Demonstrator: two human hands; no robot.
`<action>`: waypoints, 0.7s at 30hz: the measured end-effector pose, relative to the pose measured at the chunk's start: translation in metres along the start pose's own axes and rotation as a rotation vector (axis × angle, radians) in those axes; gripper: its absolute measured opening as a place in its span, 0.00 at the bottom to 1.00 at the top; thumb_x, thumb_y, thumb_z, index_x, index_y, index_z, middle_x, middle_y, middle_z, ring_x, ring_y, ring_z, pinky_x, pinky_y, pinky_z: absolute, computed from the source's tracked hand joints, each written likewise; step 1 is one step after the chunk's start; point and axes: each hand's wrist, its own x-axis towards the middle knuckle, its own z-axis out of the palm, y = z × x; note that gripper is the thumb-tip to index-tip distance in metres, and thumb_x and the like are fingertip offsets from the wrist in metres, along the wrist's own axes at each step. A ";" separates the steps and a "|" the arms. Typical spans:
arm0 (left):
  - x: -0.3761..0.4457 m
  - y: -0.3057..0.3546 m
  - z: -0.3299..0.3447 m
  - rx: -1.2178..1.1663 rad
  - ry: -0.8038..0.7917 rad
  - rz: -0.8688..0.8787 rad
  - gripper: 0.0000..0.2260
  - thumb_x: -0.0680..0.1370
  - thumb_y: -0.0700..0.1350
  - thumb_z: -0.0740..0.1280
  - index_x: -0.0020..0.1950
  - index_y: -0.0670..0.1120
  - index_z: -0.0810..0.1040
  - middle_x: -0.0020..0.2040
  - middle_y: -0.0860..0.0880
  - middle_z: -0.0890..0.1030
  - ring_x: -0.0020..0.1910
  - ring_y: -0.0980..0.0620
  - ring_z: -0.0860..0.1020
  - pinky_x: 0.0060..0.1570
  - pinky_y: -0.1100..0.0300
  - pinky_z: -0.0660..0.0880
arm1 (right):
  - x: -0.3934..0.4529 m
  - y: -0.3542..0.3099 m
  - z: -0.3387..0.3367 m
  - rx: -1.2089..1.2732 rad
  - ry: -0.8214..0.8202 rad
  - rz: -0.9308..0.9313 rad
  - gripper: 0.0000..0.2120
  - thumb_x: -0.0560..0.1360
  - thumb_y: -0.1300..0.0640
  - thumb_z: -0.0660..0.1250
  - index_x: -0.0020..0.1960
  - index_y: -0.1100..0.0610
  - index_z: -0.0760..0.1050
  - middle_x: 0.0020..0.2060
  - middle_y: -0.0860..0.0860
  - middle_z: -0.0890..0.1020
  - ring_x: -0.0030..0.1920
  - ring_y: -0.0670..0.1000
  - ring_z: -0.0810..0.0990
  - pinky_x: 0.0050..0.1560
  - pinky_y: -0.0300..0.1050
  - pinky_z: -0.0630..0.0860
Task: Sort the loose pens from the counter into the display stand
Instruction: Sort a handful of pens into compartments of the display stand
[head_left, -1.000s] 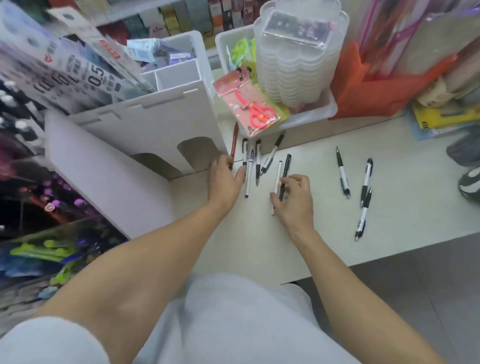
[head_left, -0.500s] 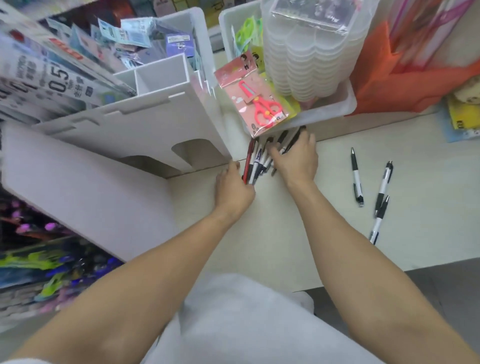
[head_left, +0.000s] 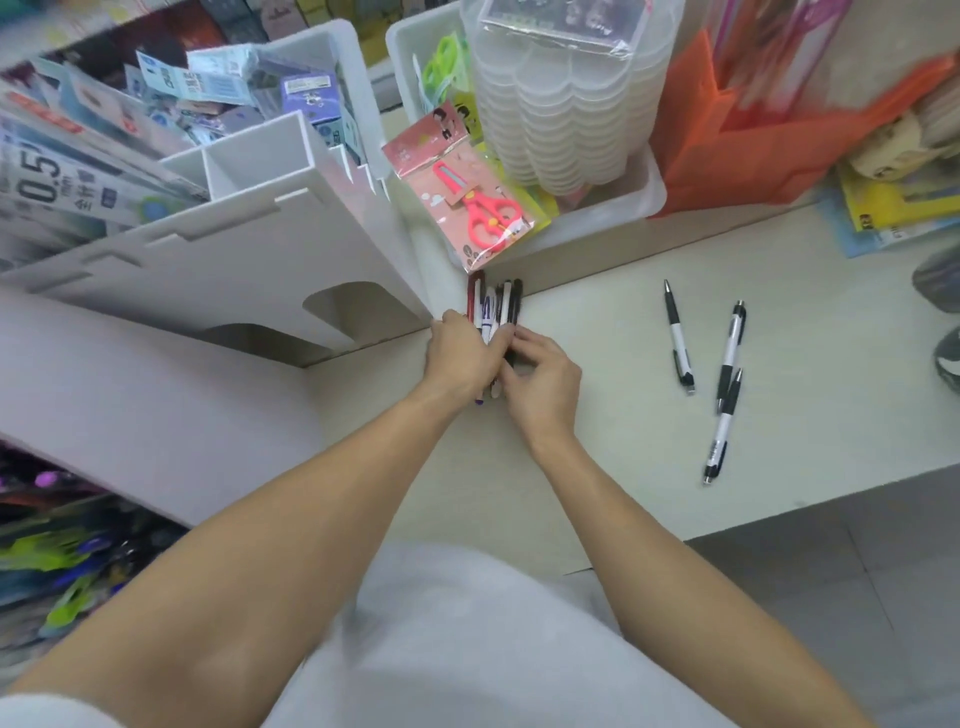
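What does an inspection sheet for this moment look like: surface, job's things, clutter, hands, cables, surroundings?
Surface: pale counter, bare toward its front edge.
Job's things: bundle of pens gathered between both hands; three loose pens lying apart at right; white display stand at left.
Clutter: packaged red scissors; stack of clear trays in a white bin.
Hands: left hand and right hand both grip the bundle.
Cables: nothing seen.
Surroundings: orange folders; packaged stationery behind the stand.

Bright, even light; blurred, warped edges
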 end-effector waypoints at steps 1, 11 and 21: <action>-0.004 0.002 0.000 0.036 -0.034 0.004 0.24 0.74 0.63 0.64 0.44 0.40 0.76 0.41 0.43 0.80 0.41 0.41 0.79 0.32 0.57 0.66 | -0.007 0.000 -0.003 0.053 -0.032 0.056 0.09 0.74 0.64 0.71 0.50 0.55 0.87 0.45 0.49 0.87 0.46 0.44 0.84 0.50 0.38 0.78; -0.038 0.015 0.015 0.360 -0.095 0.093 0.10 0.76 0.47 0.69 0.47 0.43 0.70 0.45 0.44 0.74 0.41 0.43 0.72 0.38 0.57 0.67 | -0.017 0.024 -0.105 -0.141 0.078 0.150 0.08 0.76 0.59 0.71 0.53 0.56 0.84 0.46 0.49 0.85 0.47 0.47 0.83 0.53 0.41 0.77; -0.041 0.022 0.035 0.417 -0.086 0.148 0.06 0.79 0.41 0.63 0.53 0.39 0.74 0.46 0.43 0.77 0.47 0.40 0.78 0.40 0.56 0.69 | -0.016 0.054 -0.192 -0.487 0.163 0.409 0.16 0.74 0.60 0.71 0.59 0.64 0.78 0.52 0.58 0.83 0.52 0.59 0.78 0.49 0.45 0.70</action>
